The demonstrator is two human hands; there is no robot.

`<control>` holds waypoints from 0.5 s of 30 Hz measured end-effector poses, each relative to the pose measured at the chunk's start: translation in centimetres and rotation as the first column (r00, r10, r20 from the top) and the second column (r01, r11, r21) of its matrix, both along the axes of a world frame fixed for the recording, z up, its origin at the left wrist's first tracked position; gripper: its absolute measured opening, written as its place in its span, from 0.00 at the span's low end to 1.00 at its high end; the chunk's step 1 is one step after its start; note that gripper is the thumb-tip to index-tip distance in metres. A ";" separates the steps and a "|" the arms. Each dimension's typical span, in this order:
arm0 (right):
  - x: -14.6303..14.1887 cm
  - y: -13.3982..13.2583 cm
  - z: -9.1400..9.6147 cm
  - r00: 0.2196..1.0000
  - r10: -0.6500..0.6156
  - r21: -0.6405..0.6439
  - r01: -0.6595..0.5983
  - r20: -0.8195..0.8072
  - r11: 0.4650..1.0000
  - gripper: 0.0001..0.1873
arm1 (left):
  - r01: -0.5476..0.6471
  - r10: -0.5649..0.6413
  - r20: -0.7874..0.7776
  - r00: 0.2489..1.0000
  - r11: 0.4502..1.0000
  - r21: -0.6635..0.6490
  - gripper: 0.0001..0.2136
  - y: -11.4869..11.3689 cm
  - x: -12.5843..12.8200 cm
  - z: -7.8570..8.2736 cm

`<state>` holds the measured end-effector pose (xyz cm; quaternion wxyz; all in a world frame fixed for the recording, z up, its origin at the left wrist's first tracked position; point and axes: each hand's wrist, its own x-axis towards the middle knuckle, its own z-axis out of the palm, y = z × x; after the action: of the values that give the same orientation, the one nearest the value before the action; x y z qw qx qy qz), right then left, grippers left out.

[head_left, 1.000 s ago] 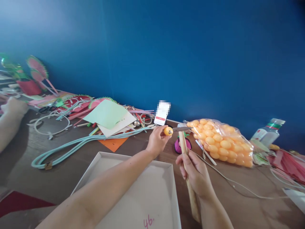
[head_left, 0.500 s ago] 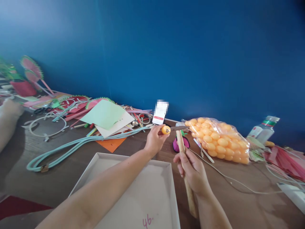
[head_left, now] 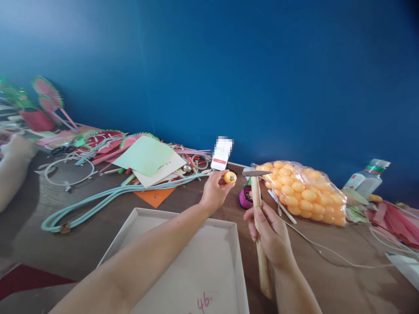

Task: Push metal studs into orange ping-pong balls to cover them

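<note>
Pinched between the thumb and fingers of my left hand [head_left: 214, 192] is a small orange plastic ball [head_left: 230, 177] with a ragged dark hole facing right. My right hand [head_left: 270, 229] is wrapped round the wooden handle of a hammer [head_left: 257, 194]. Its narrow grey metal head lies sideways at the top, pointed at the right end, a short gap from the ball. Behind the handle sits a small purple pouch [head_left: 245, 198], partly hidden. A clear bag of orange balls [head_left: 304, 192] lies to the right.
Below my left arm is a shallow white box [head_left: 240, 270] marked 46. Light blue tubing [head_left: 108, 196], papers [head_left: 147, 156] and craft sticks spread to the left. A phone [head_left: 220, 161] leans near the blue wall; a bottle [head_left: 365, 179] stands right. Another person's arm [head_left: 15, 170] is at far left.
The hammer in my right hand has moved right, away from the ball, so a gap now shows between them. My left hand still holds the ball. The view has shifted slightly.
</note>
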<state>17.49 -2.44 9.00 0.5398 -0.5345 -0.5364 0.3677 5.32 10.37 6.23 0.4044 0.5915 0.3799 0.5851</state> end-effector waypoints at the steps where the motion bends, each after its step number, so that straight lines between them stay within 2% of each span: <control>1: 0.0 0.0 0.0 1.000 0.007 0.001 -0.007 -0.003 1.000 0.15 | -0.001 0.001 0.005 1.000 1.000 -0.001 0.18 0.0 0.0 0.0; 8: 0.1 0.3 -0.6 0.998 0.025 -0.092 -0.019 0.060 0.996 0.14 | 0.045 -0.044 0.059 0.997 0.999 -0.013 0.19 0.2 0.0 0.0; 13: 0.1 0.2 -0.4 0.999 0.028 -0.033 -0.027 0.021 0.999 0.15 | 0.016 -0.017 0.040 0.999 1.000 0.011 0.18 0.2 0.1 -0.2; 15: 0.1 0.2 -0.5 0.999 0.043 -0.051 -0.041 0.027 0.998 0.15 | 0.034 -0.035 0.048 0.998 0.999 0.022 0.18 0.3 0.1 -0.4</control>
<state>17.57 -2.24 8.54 0.5109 -0.5416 -0.5456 0.3848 5.44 10.65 5.88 0.4174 0.5877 0.3535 0.5962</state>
